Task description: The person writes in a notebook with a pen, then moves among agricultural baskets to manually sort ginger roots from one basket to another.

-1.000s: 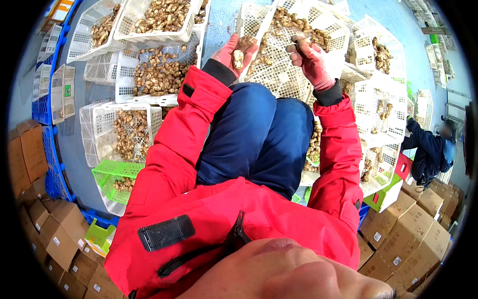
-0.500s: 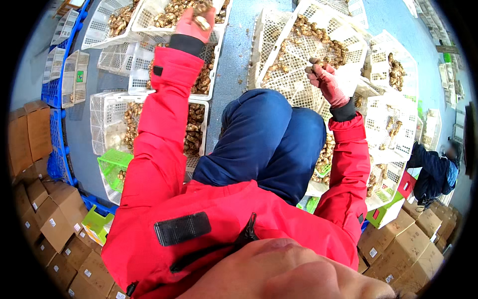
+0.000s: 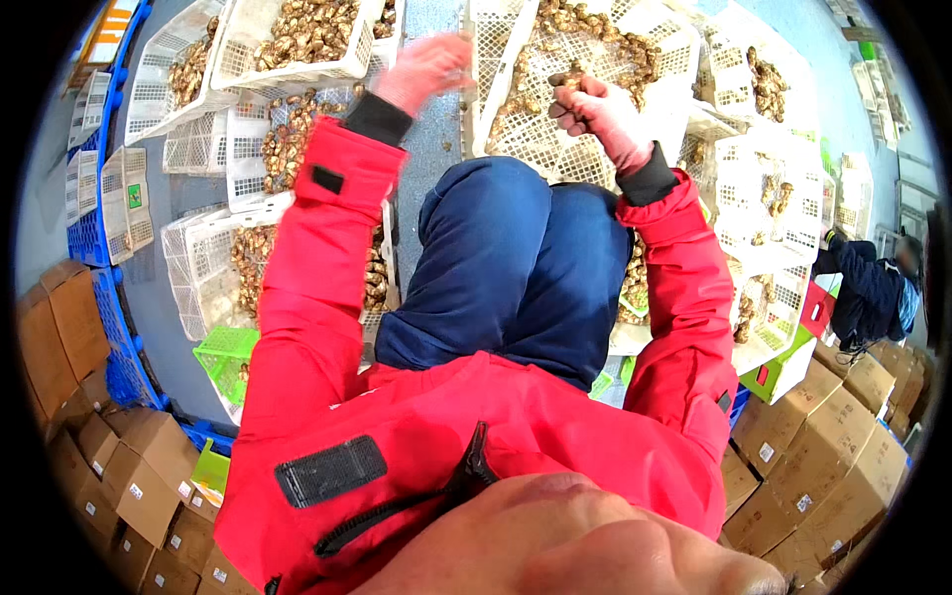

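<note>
My left hand (image 3: 426,73) is in the gap between the left crates and the large crate in front of me, fingers stretched out and blurred by motion. Nothing shows in it. My right hand (image 3: 607,117) pinches a small brown mushroom (image 3: 568,76) above the large white mesh crate (image 3: 555,149). Brown-and-cream mushrooms (image 3: 635,61) lie along the far part and sides of that crate. Left of my left hand, a white crate (image 3: 345,67) holds a thick heap of mushrooms (image 3: 309,32). It overlaps another crate with mushrooms (image 3: 290,134) below it.
More white crates (image 3: 188,288) stand on both sides of my knees. Green baskets (image 3: 230,349) and brown cartons (image 3: 149,466) lie at the lower left, with cartons (image 3: 813,476) at the lower right too. Blue pallets (image 3: 117,327) line the left. Another person (image 3: 873,293) in dark clothes is at far right.
My left hand has moved right, away from the heaped crate, and the mushrooms it held are gone from it. My right hand has moved left and slightly up, still pinching a mushroom. The view has shifted.
</note>
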The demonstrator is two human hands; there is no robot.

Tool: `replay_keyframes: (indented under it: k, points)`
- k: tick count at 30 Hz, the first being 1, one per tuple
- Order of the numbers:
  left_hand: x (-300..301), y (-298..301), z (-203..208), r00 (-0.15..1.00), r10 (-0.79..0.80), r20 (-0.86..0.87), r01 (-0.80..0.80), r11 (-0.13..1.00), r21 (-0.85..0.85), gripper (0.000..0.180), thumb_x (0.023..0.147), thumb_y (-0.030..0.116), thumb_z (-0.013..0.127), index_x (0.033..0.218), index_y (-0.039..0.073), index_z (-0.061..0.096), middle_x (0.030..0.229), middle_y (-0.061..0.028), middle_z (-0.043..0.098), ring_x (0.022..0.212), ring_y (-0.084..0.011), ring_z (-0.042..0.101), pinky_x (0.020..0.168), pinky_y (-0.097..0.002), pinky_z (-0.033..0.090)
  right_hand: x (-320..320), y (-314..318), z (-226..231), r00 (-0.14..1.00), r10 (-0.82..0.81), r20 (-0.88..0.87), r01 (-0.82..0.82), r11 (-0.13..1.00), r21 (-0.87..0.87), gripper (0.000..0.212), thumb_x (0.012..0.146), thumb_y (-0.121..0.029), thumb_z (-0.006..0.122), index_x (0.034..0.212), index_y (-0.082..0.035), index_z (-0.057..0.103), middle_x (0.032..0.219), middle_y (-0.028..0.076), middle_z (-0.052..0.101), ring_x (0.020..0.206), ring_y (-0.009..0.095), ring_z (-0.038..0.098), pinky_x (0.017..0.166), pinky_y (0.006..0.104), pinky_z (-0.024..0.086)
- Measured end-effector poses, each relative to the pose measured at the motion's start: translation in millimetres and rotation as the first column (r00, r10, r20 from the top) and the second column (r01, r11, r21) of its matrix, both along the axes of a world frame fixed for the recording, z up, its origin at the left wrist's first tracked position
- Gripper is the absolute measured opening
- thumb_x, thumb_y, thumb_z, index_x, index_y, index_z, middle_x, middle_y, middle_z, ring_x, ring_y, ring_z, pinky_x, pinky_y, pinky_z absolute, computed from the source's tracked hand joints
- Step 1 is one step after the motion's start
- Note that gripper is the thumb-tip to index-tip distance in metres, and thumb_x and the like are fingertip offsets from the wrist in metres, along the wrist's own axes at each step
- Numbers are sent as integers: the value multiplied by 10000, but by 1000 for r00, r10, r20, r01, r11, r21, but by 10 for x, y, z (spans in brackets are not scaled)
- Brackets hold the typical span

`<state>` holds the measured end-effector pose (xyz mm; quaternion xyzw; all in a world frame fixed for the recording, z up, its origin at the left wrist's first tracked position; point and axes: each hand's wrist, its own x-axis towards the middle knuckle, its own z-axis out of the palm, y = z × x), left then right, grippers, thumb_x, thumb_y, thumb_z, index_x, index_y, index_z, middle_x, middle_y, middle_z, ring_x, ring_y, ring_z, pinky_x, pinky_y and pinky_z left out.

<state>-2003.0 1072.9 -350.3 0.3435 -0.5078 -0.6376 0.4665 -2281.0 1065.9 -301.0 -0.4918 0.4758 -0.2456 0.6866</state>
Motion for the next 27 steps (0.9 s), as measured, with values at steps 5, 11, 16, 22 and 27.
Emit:
replay_keyframes:
  k: [5, 11, 16, 22, 27]
  points:
    - [-866, 151, 248, 999, -49, -20, 52, 975, 215, 360, 863, 109, 508, 1193, -10, 428, 1160, -79, 501, 1029, -185, 525, 855, -309, 446, 390, 179, 102, 963, -24, -268, -79, 928, -365, 379, 745, -96, 569, 1096, 32, 507, 749, 25, 579, 615, 87, 523, 558, 223, 427]
    - [-488, 256, 23, 938, 195, -287, -28, 868, 496, 317, 879, 148, 495, 1171, 30, 457, 1054, -123, 569, 886, -184, 589, 721, -271, 508, 0, 41, 77, 1000, 28, -9, -30, 974, -223, 431, 799, -140, 583, 1184, 15, 469, 850, 59, 611, 707, 82, 573, 605, 212, 459]
    - [-31, 233, -170, 914, 261, -311, -83, 870, 485, 319, 858, 209, 550, 1106, 13, 506, 912, -40, 567, 740, -116, 560, 613, -208, 482, -1112, -331, -192, 915, -367, 165, 393, 905, -165, 320, 855, -144, 525, 1126, 24, 498, 873, 93, 621, 683, 130, 579, 652, 237, 489]
    - [241, 213, -164, 934, 300, -193, -157, 831, 533, 308, 857, 142, 547, 1128, 17, 473, 1027, -88, 555, 816, -144, 567, 692, -237, 492, -1772, -494, -464, 848, -520, 105, 530, 836, -139, 301, 863, -178, 532, 1107, -5, 496, 874, 128, 619, 709, 162, 607, 634, 248, 506]
    - [491, 212, -84, 960, 257, -110, -172, 854, 491, 310, 834, 108, 569, 1119, 67, 454, 1029, -58, 539, 914, -140, 534, 746, -230, 448, -1546, -650, -716, 884, -468, 19, 466, 876, -127, 279, 862, -175, 524, 1084, -7, 509, 847, 98, 621, 682, 134, 603, 625, 243, 504]
